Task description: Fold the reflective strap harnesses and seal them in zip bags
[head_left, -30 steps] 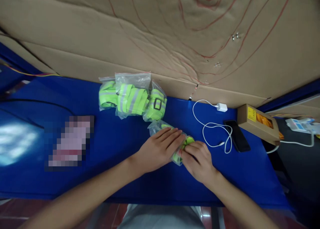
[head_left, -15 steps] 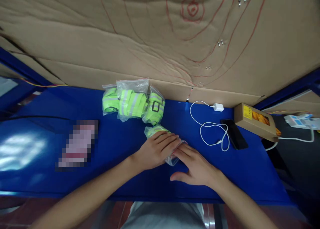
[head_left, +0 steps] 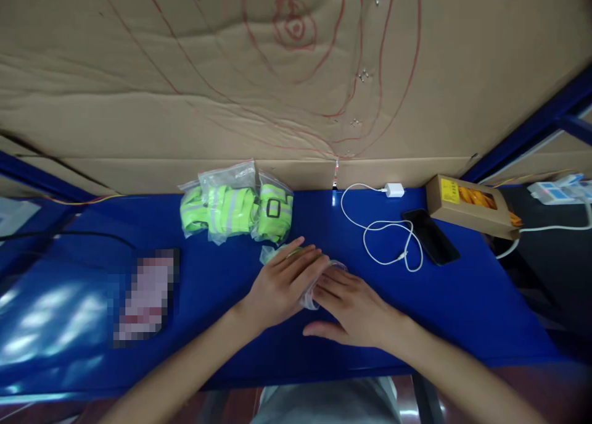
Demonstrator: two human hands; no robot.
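Note:
My left hand [head_left: 285, 279] lies flat, fingers stretched out, on top of a clear plastic bag holding a neon-green reflective strap [head_left: 274, 253] on the blue table [head_left: 222, 300]. My right hand [head_left: 355, 305] lies flat beside it, fingers extended onto the open end of the same bag [head_left: 311, 299]. Most of that bag is hidden under my hands. Behind them, against the cardboard wall, three more bagged neon-green straps [head_left: 235, 208] lie side by side.
A cardboard sheet [head_left: 296, 72] with red pen lines stands behind the table. At the right lie a white charger and cable [head_left: 386, 236], a black phone [head_left: 430, 237] and a small brown box [head_left: 469, 205]. A blurred pink item [head_left: 145, 294] lies at the left.
My right hand went from pinching the bag's end to lying flat with fingers spread. The green strap is now covered by my hands. The view tilted upward and shifted slightly.

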